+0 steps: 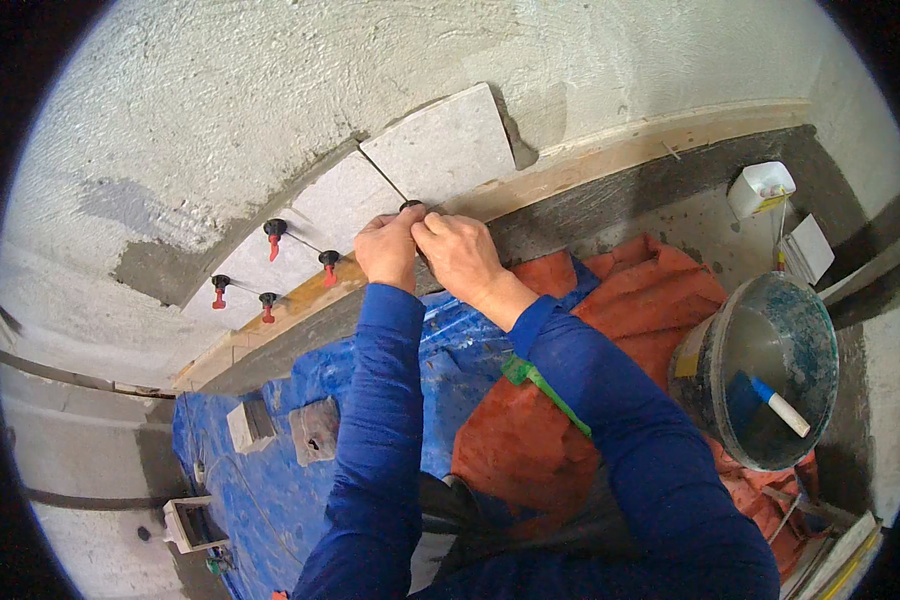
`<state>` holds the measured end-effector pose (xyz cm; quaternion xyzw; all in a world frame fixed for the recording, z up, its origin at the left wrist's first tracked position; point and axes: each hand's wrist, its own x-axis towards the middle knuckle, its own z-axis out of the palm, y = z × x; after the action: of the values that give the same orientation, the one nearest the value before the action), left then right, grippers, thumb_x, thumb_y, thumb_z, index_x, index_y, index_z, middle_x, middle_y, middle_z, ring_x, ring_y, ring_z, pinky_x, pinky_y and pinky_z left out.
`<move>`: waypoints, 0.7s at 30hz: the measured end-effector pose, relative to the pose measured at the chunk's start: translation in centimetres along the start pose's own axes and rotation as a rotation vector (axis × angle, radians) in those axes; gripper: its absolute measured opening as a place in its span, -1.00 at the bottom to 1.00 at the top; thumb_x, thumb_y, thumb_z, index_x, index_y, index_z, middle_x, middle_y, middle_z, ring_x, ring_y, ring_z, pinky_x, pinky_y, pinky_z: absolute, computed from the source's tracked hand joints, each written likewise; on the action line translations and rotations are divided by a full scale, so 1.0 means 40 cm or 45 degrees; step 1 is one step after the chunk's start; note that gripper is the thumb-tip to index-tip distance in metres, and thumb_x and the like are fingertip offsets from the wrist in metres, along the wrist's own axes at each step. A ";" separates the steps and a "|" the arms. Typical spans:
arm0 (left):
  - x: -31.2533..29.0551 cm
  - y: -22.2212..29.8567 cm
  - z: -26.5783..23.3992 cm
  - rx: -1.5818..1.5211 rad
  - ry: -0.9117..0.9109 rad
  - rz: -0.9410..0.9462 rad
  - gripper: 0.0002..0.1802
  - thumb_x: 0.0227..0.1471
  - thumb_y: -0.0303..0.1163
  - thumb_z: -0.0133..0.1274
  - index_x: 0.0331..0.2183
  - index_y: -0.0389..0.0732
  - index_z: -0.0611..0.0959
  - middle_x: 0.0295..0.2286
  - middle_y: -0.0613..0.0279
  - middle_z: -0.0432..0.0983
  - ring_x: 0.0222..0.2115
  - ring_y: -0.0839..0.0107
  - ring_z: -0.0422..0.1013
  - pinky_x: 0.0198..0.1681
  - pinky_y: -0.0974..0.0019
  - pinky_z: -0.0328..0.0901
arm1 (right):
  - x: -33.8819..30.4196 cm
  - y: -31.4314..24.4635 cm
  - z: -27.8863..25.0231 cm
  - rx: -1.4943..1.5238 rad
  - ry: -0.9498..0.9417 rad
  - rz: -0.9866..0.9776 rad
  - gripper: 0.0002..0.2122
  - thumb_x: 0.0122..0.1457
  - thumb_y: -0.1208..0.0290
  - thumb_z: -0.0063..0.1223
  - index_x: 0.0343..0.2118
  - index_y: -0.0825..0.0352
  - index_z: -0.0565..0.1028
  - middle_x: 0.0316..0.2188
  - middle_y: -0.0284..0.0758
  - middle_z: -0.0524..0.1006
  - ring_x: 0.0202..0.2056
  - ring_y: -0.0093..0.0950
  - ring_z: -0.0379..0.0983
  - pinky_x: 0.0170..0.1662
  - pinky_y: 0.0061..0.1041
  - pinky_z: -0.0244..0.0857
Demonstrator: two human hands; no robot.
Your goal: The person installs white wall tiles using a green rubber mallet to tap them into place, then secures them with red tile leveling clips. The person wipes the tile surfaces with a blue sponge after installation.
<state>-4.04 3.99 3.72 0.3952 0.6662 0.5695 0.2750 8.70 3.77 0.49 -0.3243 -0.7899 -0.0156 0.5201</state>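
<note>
Both hands meet at the lower edge of a row of pale grey wall tiles (448, 145). My left hand (390, 250) and my right hand (462, 255) pinch a small black levelling clip (411, 206) at the joint between two tiles. The clip is mostly hidden by my fingers. Further left, several black-and-red levelling clips (274, 236) stick out of the other tile joints. The tiles rest on a wooden batten (610, 150) fixed along the rough plastered wall. Both my sleeves are blue.
A bucket (770, 370) with grey adhesive and a blue-and-white handled tool stands at the right. Orange (660, 290) and blue (270, 470) sheets cover the floor. A white container (760, 188) sits near the wall. Small tile offcuts (315, 430) lie on the blue sheet.
</note>
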 end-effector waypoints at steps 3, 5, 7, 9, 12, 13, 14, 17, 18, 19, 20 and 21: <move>-0.008 0.002 -0.012 0.147 0.034 0.020 -0.63 0.12 -0.16 0.28 -0.38 -0.36 0.74 -0.54 0.29 0.58 -0.55 0.50 0.42 -0.51 0.38 0.24 | -0.006 -0.003 -0.002 0.000 -0.028 0.039 -0.94 0.09 0.46 0.11 -0.42 0.26 0.46 -0.47 -0.28 0.48 -0.40 -0.24 0.56 -0.34 -0.23 0.46; -0.017 -0.002 -0.028 -0.044 -0.127 -0.130 -0.59 0.19 -0.10 0.20 -0.37 -0.31 0.73 -0.58 0.32 0.54 -0.62 0.53 0.33 -0.58 0.38 0.16 | -0.007 -0.002 0.000 -0.015 -0.032 0.054 -0.95 0.11 0.45 0.11 -0.40 0.26 0.47 -0.46 -0.28 0.49 -0.40 -0.24 0.56 -0.34 -0.23 0.46; -0.021 -0.010 -0.042 -0.337 -0.259 -0.383 -0.59 0.29 -0.06 0.05 -0.34 -0.24 0.69 -0.62 0.38 0.47 -0.70 0.57 0.19 -0.67 0.39 0.02 | -0.010 -0.002 0.003 -0.026 -0.032 0.065 -0.95 0.13 0.44 0.10 -0.38 0.27 0.49 -0.45 -0.27 0.50 -0.41 -0.24 0.56 -0.34 -0.23 0.46; -0.017 -0.022 -0.049 -0.517 -0.286 -0.529 -0.61 0.35 -0.07 -0.06 -0.30 -0.18 0.65 -0.63 0.42 0.43 -0.75 0.60 0.10 -0.72 0.43 -0.06 | -0.011 -0.002 0.007 -0.023 -0.036 0.066 -0.94 0.13 0.44 0.10 -0.36 0.28 0.50 -0.45 -0.26 0.51 -0.40 -0.24 0.56 -0.35 -0.23 0.46; -0.002 -0.040 -0.057 -0.776 -0.489 -0.664 -0.66 0.39 -0.11 -0.10 -0.24 -0.14 0.63 -0.58 0.42 0.45 -0.75 0.63 0.10 -0.75 0.50 -0.03 | -0.011 -0.004 0.012 0.009 -0.016 0.081 -0.92 0.11 0.47 0.14 -0.36 0.29 0.49 -0.45 -0.26 0.49 -0.42 -0.20 0.54 -0.35 -0.20 0.44; 0.004 -0.045 -0.061 -0.852 -0.574 -0.715 -0.66 0.40 -0.11 -0.11 -0.23 -0.13 0.62 -0.56 0.42 0.46 -0.75 0.64 0.09 -0.76 0.53 -0.03 | -0.010 -0.004 0.013 0.024 -0.022 0.095 -0.91 0.09 0.49 0.17 -0.37 0.30 0.47 -0.45 -0.25 0.47 -0.43 -0.19 0.53 -0.35 -0.19 0.43; 0.008 -0.050 -0.065 -0.928 -0.660 -0.766 -0.67 0.41 -0.11 -0.12 -0.21 -0.12 0.61 -0.54 0.42 0.46 -0.75 0.65 0.08 -0.77 0.55 -0.02 | -0.009 -0.005 0.013 0.037 0.002 0.078 -0.91 0.10 0.49 0.16 -0.37 0.30 0.48 -0.44 -0.25 0.48 -0.42 -0.18 0.53 -0.35 -0.19 0.44; 0.018 -0.063 -0.073 -1.134 -0.761 -0.868 -0.68 0.41 -0.11 -0.10 -0.19 -0.12 0.61 -0.49 0.42 0.50 -0.75 0.68 0.08 -0.77 0.58 0.00 | -0.007 -0.002 0.010 0.072 0.004 0.063 -0.92 0.11 0.49 0.14 -0.36 0.32 0.48 -0.42 -0.23 0.50 -0.41 -0.16 0.53 -0.33 -0.18 0.44; 0.020 -0.068 -0.074 -1.186 -0.790 -0.895 -0.69 0.40 -0.11 -0.08 -0.19 -0.12 0.61 -0.48 0.42 0.50 -0.75 0.68 0.09 -0.77 0.59 0.00 | -0.007 -0.001 0.008 0.083 -0.003 0.065 -0.92 0.12 0.49 0.13 -0.36 0.33 0.48 -0.41 -0.22 0.51 -0.40 -0.15 0.54 -0.33 -0.18 0.44; 0.022 -0.071 -0.074 -1.238 -0.819 -0.922 -0.69 0.39 -0.11 -0.06 -0.18 -0.12 0.61 -0.47 0.42 0.51 -0.75 0.68 0.09 -0.77 0.59 0.00 | -0.006 0.001 0.008 0.095 -0.023 0.070 -0.92 0.12 0.49 0.13 -0.36 0.33 0.48 -0.40 -0.21 0.51 -0.40 -0.14 0.54 -0.33 -0.18 0.44; 0.024 -0.075 -0.074 -1.291 -0.847 -0.950 -0.70 0.38 -0.11 -0.03 -0.18 -0.12 0.61 -0.46 0.43 0.51 -0.74 0.69 0.09 -0.76 0.59 0.01 | -0.006 0.001 0.007 0.105 -0.013 0.068 -0.92 0.12 0.49 0.13 -0.36 0.33 0.48 -0.40 -0.21 0.52 -0.39 -0.13 0.54 -0.33 -0.18 0.44; 0.024 -0.077 -0.073 -1.292 -0.828 -0.950 -0.71 0.37 -0.11 -0.02 -0.18 -0.12 0.62 -0.45 0.43 0.51 -0.74 0.69 0.10 -0.76 0.59 0.01 | -0.005 0.002 0.007 0.117 -0.015 0.068 -0.92 0.12 0.48 0.13 -0.36 0.34 0.48 -0.40 -0.20 0.52 -0.39 -0.13 0.54 -0.32 -0.18 0.44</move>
<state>-7.61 3.10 1.37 0.1136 0.2937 0.5307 0.7869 8.55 3.82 0.16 -0.3212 -0.7840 0.0364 0.5299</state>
